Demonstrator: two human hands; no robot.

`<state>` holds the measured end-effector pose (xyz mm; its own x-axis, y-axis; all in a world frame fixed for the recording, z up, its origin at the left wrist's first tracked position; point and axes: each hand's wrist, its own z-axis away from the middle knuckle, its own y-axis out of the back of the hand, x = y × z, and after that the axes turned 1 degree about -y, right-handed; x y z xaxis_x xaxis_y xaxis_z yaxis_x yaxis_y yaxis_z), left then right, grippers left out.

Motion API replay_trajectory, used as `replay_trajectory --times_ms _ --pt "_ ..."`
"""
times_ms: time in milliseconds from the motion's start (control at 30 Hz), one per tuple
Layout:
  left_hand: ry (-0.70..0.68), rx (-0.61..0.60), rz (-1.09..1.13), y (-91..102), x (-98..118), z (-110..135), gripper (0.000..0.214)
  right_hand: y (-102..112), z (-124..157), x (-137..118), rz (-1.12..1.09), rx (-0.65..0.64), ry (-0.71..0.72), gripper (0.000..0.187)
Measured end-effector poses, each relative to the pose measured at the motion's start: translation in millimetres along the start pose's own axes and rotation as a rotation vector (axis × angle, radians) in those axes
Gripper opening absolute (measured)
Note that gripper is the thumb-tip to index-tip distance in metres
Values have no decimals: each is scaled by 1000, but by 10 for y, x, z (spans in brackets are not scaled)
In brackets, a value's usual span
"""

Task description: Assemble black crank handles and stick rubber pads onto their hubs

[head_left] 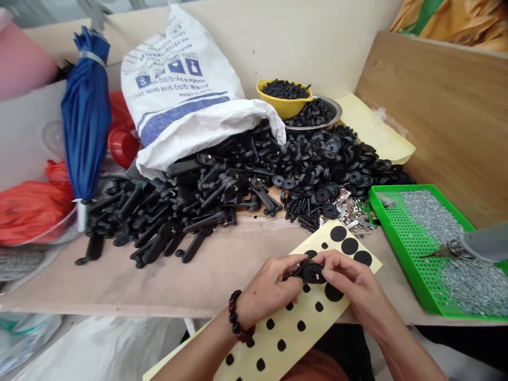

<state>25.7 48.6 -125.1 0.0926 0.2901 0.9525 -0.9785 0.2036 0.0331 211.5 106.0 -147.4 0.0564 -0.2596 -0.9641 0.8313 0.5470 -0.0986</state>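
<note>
My left hand (272,288) and my right hand (349,280) meet over a small round black plastic part (310,272) with a metal pin in its middle, and both pinch it with closed fingers. A dark bead bracelet (238,320) circles my left wrist. Under the hands lies a pale yellow sheet (293,328) dotted with black round stickers, large ones at its far end and small ones nearer me.
A heap of black plastic handles (178,211) and black discs (333,164) spills from a white sack (186,100). A yellow bowl (283,98) and a metal bowl (317,114) hold black pieces. A green tray (400,233) of small screws carries a grey power screwdriver (476,246). A folded blue umbrella (85,116) stands left.
</note>
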Motion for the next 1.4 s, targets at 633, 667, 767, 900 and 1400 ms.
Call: replay_trajectory --times_ms 633,667,767,900,1400 --pt "-2 15 -37 -43 -3 10 32 -21 -6 -20 74 22 57 25" --pt "-3 22 -47 -49 -1 12 31 -30 -6 -26 81 30 58 25" --pt "-28 86 -123 -71 21 31 27 -66 -8 -40 99 62 69 25" --pt "-81 201 -199 -106 51 82 20 -120 2 -48 154 69 80 24" --pt "-33 215 156 -185 6 239 28 -381 125 -61 158 -9 79 23"
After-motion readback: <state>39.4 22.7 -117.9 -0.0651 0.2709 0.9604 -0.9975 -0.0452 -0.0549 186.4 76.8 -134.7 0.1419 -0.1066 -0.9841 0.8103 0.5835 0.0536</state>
